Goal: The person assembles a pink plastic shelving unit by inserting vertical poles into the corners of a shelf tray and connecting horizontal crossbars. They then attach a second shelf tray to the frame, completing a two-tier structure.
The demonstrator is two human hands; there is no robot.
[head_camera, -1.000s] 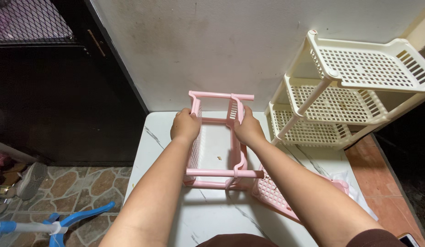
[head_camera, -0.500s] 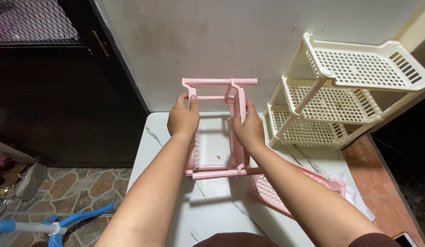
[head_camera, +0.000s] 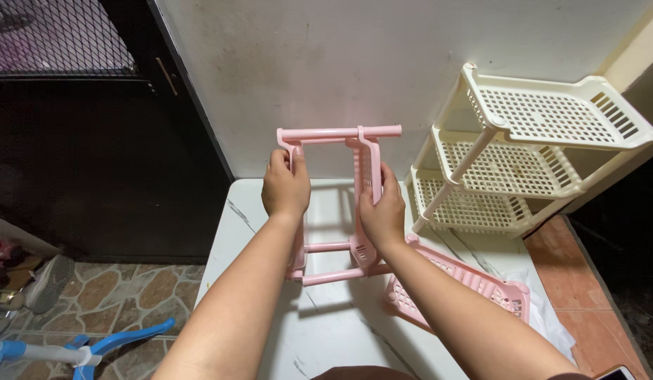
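A white marble-patterned table (head_camera: pixel 340 331) is set against a stained white wall (head_camera: pixel 326 63), with a dark doorway to the left and patterned floor tiles below the table's left edge. A pink rack frame (head_camera: pixel 337 204) is held tilted above the tabletop, its far end raised and its near rods low, close to the table. The left hand (head_camera: pixel 285 188) is clenched around the frame's left side panel near the top corner; the right hand (head_camera: pixel 382 211) is wrapped around the right panel, fingers on its outer face. Just beyond the hands, the frame's top rod (head_camera: pixel 340 132) is seen close to the wall. Under the right forearm a loose pink tray (head_camera: pixel 460 288) lies on the table. To the right of the right hand a cream three-tier rack (head_camera: pixel 530 148) stands at the table's far corner, near the frame. Bare tabletop is seen below the left hand.
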